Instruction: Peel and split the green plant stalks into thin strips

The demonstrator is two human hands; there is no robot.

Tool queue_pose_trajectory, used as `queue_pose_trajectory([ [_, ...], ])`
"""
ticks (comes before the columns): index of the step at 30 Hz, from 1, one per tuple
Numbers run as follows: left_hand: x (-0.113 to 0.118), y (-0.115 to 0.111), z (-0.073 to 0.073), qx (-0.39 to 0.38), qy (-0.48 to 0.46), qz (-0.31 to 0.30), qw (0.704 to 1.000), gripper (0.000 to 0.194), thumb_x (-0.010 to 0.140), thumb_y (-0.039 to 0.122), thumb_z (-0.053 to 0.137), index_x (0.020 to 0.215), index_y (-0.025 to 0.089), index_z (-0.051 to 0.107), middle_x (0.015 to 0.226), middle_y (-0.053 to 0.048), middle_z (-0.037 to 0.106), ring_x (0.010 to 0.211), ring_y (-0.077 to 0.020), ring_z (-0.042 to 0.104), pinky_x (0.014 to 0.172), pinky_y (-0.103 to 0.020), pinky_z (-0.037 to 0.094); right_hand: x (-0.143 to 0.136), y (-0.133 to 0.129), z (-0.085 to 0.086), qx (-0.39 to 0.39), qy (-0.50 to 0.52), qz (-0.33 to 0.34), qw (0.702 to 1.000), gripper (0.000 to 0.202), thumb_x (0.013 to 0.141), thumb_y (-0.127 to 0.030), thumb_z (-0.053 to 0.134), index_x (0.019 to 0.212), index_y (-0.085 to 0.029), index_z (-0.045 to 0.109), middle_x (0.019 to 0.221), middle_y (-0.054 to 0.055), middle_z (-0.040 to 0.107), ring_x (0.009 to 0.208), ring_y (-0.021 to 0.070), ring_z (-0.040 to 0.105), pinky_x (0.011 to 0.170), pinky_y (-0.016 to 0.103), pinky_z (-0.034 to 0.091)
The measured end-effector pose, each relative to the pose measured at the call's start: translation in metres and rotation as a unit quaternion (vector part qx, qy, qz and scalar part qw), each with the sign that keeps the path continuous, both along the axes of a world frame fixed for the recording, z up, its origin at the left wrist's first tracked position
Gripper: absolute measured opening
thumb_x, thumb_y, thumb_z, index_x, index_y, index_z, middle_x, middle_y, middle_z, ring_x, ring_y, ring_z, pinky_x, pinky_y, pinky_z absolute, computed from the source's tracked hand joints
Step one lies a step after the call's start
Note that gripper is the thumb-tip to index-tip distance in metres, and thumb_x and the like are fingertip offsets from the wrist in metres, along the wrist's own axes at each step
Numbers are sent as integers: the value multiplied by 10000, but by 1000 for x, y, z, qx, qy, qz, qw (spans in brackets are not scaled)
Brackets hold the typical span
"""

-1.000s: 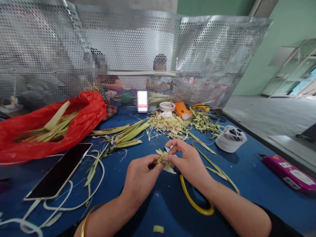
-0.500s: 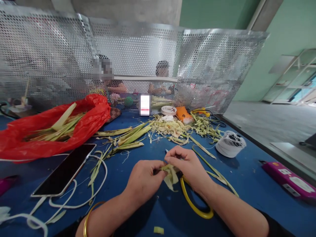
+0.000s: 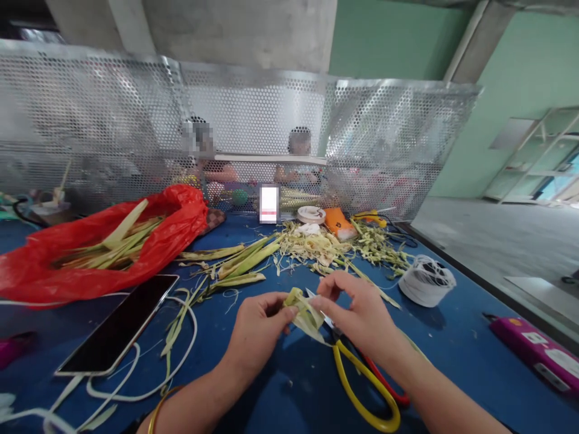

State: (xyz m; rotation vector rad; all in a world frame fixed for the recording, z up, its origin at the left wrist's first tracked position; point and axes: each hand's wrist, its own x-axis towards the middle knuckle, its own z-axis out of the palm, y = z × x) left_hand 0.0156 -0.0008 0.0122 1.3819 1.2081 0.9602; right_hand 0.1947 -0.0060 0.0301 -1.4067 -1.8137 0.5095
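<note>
A pale green strip of dried leaf (image 3: 307, 319), folded at its top, is pinched between my two hands over the blue table. My left hand (image 3: 262, 328) grips its left side between thumb and fingers. The fingertips of my right hand (image 3: 350, 301) close on its right edge. Scissors with one yellow and one red handle (image 3: 339, 364) lie on the table under and beside my right hand, which partly covers them. Long green leaf strips (image 3: 246, 259) lie beyond my hands, near a heap of shredded leaf bits (image 3: 316, 241).
At left are a red plastic bag (image 3: 181, 205) of leaves, a dark-screened tablet (image 3: 120, 325) and a white cable (image 3: 194, 325). A spool of white cord (image 3: 425, 283) and a purple device (image 3: 534, 349) stand at right. Behind a perforated screen (image 3: 253, 102) sit two people.
The leaf strip has turned and shows more of its folded top between my hands. My right hand has shifted right, and more of the scissors shows. The camera view has tilted up slightly.
</note>
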Motion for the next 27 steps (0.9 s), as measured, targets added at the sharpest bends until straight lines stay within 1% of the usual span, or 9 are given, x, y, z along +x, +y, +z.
queue_pose_trajectory([
  [4, 0, 0, 1, 16, -14, 31, 999, 294, 710, 304, 658, 933, 141, 758, 676, -17, 676, 531, -97, 475, 529, -202, 392, -8, -2, -10, -31, -46, -19, 998, 146, 766, -360, 631, 757, -223, 581, 753, 4, 655, 744, 194, 573, 677, 286, 404],
  [8, 1, -4, 2, 23, -2, 33, 999, 303, 713, 333, 659, 930, 149, 762, 662, -11, 677, 534, -104, 481, 525, -202, 396, -13, -1, -18, -21, -2, -2, 1000, 107, 820, -308, 561, 774, -219, 599, 717, -3, 659, 717, 175, 585, 684, 270, 403],
  [11, 1, -5, 0, 35, 18, 35, 999, 311, 725, 337, 643, 950, 155, 758, 654, -7, 678, 537, -113, 488, 519, -206, 389, -14, 0, -20, 1, 13, 1, 1000, 102, 806, -254, 574, 724, -218, 622, 678, -11, 652, 695, 168, 589, 692, 271, 393],
  [13, 2, -4, -1, 43, 32, 33, 998, 306, 736, 328, 630, 959, 160, 756, 670, -8, 689, 548, -121, 502, 530, -213, 397, -15, -1, -20, 20, 5, 5, 1000, 142, 791, -209, 586, 650, -213, 603, 643, -17, 633, 680, 164, 583, 707, 281, 380],
  [16, 3, -5, -2, 50, 49, 27, 997, 299, 747, 326, 619, 964, 171, 755, 701, -11, 708, 580, -136, 535, 557, -221, 413, -16, -2, -21, 39, -7, 1, 999, 161, 776, -177, 600, 620, -211, 582, 607, -27, 605, 653, 158, 568, 720, 296, 362],
  [20, 5, -8, -2, 46, 75, 10, 996, 277, 755, 318, 607, 940, 174, 755, 771, -14, 728, 696, -167, 592, 636, -228, 434, -17, -5, -18, 9, -20, -9, 1000, 147, 773, -184, 612, 631, -215, 593, 611, -28, 617, 650, 157, 559, 724, 301, 359],
  [23, 5, -10, -3, 59, 116, 8, 991, 239, 769, 316, 591, 891, 189, 752, 756, 5, 716, 706, -166, 589, 636, -222, 417, -16, -5, -16, -48, 4, -28, 998, 37, 762, -196, 618, 741, -226, 616, 638, -26, 643, 689, 177, 568, 679, 288, 369],
  [25, 4, -11, -4, 87, 147, 5, 985, 213, 786, 319, 573, 823, 198, 744, 703, 19, 689, 674, -155, 571, 602, -213, 393, -14, -4, -14, -70, 35, -22, 997, 123, 751, -190, 627, 867, -231, 620, 646, -33, 651, 715, 184, 578, 675, 281, 379],
  [27, 3, -11, -4, 122, 172, -3, 977, 218, 808, 325, 554, 769, 204, 731, 669, 25, 665, 648, -146, 558, 576, -207, 373, -12, -2, -13, -67, 48, 8, 997, 205, 742, -188, 654, 940, -238, 636, 662, -39, 664, 748, 184, 591, 728, 287, 389],
])
